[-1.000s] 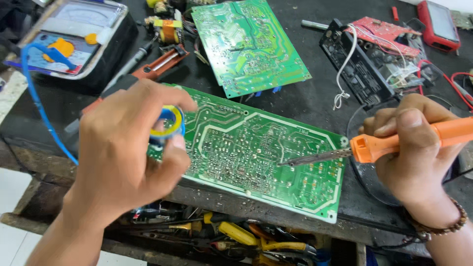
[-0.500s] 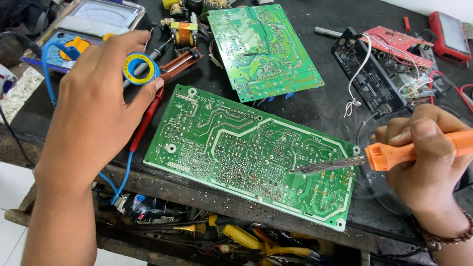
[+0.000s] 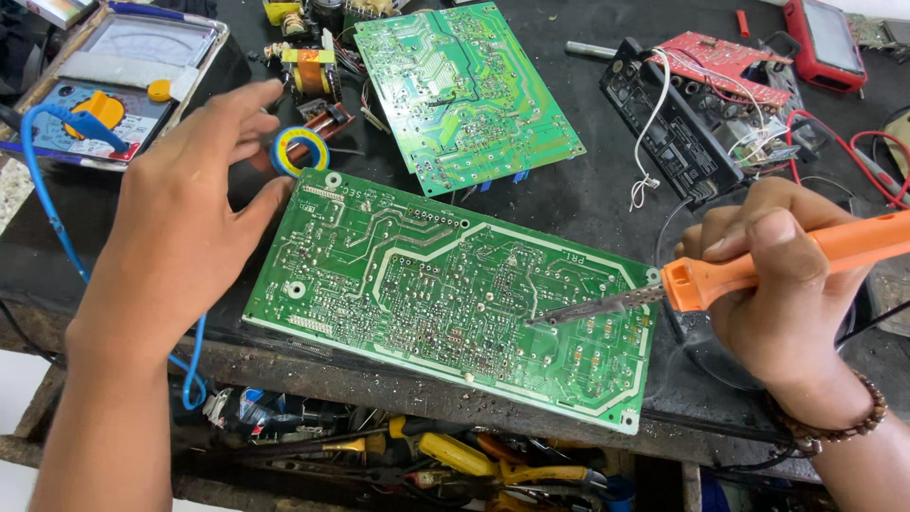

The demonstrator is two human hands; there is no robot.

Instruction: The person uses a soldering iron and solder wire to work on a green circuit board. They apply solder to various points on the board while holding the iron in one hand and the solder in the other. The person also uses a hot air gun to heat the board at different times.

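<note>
The right hand (image 3: 791,284) is wrapped around the orange plastic handle of a soldering iron (image 3: 758,270), fingers curled closed on it. The iron's dark metal tip rests on the solder side of a large green rectangular circuit board (image 3: 408,284), toward the board's right half. This board lies flat and slightly skewed on the dark counter (image 3: 588,204), its near long edge close to the counter's front lip.

The left hand (image 3: 185,228) hovers over the counter just left of the board, fingers loosely spread and holding nothing. Its fingertips (image 3: 265,95) reach toward a small blue-and-yellow ring-shaped roll (image 3: 300,152), which sits just beyond the board's upper left corner; whether the hand touches the roll cannot be told. The thumb lies close to the board's left edge.

Behind the large board sits a second, smaller green circuit board (image 3: 464,90), tilted on the counter. At the far left is an analogue multimeter with a yellow dial (image 3: 104,85), with a blue cable (image 3: 43,204) running past it. At the far right are a black chassis with a red circuit board and white wires (image 3: 701,104). Below the counter's edge lies a jumble of yellow-handled hand tools (image 3: 474,460).
</note>
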